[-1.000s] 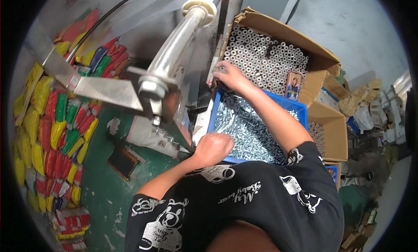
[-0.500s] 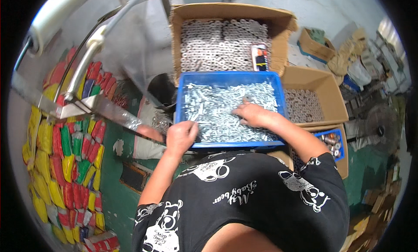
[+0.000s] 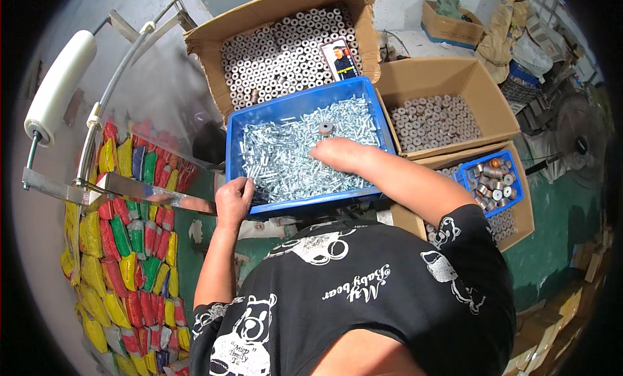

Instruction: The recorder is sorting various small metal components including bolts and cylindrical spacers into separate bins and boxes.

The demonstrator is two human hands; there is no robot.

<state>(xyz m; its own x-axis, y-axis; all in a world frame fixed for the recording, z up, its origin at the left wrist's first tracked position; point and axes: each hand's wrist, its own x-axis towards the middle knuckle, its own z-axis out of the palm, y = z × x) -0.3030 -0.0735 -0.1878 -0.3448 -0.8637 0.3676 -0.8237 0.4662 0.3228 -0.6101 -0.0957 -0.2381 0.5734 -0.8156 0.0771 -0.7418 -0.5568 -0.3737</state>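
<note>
A blue plastic bin [image 3: 305, 204] holds a heap of small silvery metal pins [image 3: 292, 158]. Into the heap reaches my right hand [image 3: 337, 154], its fingers bent and partly hidden. Just beyond its knuckles is a round grey metal piece with a centre hole [image 3: 326, 127]; whether my fingers grip it I cannot tell. My left hand [image 3: 234, 200] is closed at the bin's near left corner, its fingertips beside some pins. What it holds, whether rim or pins, is hidden.
Behind the bin, a cardboard box [image 3: 285, 9] holds rows of round pieces and a picture card [image 3: 339, 61]. Another box [image 3: 448, 77] of them stands at right, near a small blue tray [image 3: 491, 178] of mixed pieces. A metal frame with a white roller [image 3: 61, 84] is at left.
The view has shifted, so the bin appears tilted and farther left. My right hand and the round piece beside it have moved slightly leftward within the bin. My left hand remains at the near left corner.
</note>
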